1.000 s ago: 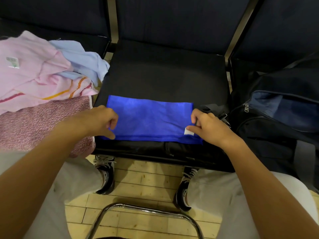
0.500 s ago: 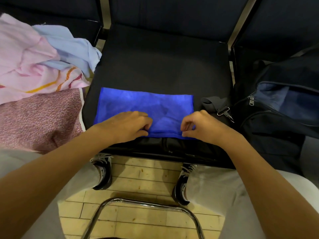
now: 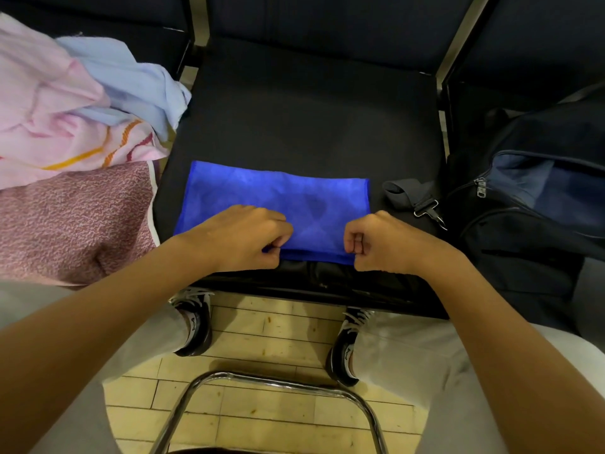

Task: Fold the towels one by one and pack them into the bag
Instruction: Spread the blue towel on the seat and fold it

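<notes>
Pinching the near edge of the folded blue towel (image 3: 275, 198) between my left hand's (image 3: 242, 237) and right hand's (image 3: 379, 240) curled fingers.

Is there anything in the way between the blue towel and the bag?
Only the bag's grey strap with its metal clip lies on the seat between the blue towel and the bag. It lies flat, so the towel should pass over it.

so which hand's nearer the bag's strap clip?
Right. The right hand pinches the blue towel's near edge just left of the strap clip; the left hand grips farther left.
</notes>
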The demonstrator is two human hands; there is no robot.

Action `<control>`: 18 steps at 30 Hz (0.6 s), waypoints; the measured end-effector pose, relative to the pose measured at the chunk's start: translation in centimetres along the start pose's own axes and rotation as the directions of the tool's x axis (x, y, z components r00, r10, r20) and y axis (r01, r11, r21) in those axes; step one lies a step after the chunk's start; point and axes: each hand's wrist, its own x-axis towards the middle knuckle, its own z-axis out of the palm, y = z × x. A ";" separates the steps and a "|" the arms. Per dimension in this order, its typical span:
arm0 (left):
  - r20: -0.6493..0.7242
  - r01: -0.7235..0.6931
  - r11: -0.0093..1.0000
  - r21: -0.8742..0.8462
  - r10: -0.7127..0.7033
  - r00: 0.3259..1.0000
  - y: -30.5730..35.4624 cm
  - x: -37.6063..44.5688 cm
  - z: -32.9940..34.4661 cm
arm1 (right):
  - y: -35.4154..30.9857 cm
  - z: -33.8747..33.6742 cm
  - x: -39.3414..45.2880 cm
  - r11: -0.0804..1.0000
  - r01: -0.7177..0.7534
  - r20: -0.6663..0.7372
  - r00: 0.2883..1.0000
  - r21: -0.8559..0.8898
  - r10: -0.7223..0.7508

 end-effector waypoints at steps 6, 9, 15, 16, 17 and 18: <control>0.122 0.024 0.986 -0.167 -0.004 0.992 -0.9 0.1 0.9 | 0.2 -0.1 0.1 0.999 -0.016 0.046 0.999 0.049 0.014; 0.137 0.045 0.975 -0.217 -0.016 0.990 -1.4 0.1 1.0 | -0.1 -0.1 0.0 0.999 -0.005 0.043 0.999 0.045 0.003; 0.139 0.039 0.978 -0.207 -0.010 0.990 -1.4 0.1 1.0 | -0.4 0.0 -0.4 1.000 -0.014 0.048 0.999 0.001 0.014; 0.142 0.032 0.980 -0.199 -0.004 0.990 -1.4 0.1 0.9 | -0.4 0.1 -0.3 1.000 -0.020 0.058 0.998 0.000 0.020; 0.144 0.026 0.983 -0.182 0.000 0.990 -1.3 0.1 0.8 | -0.3 0.1 -0.3 1.000 -0.024 0.068 0.997 -0.001 0.024; 0.145 0.022 0.986 -0.163 0.002 0.989 -1.3 0.1 0.8 | -0.2 0.2 -0.2 1.000 -0.027 0.077 0.997 -0.002 0.027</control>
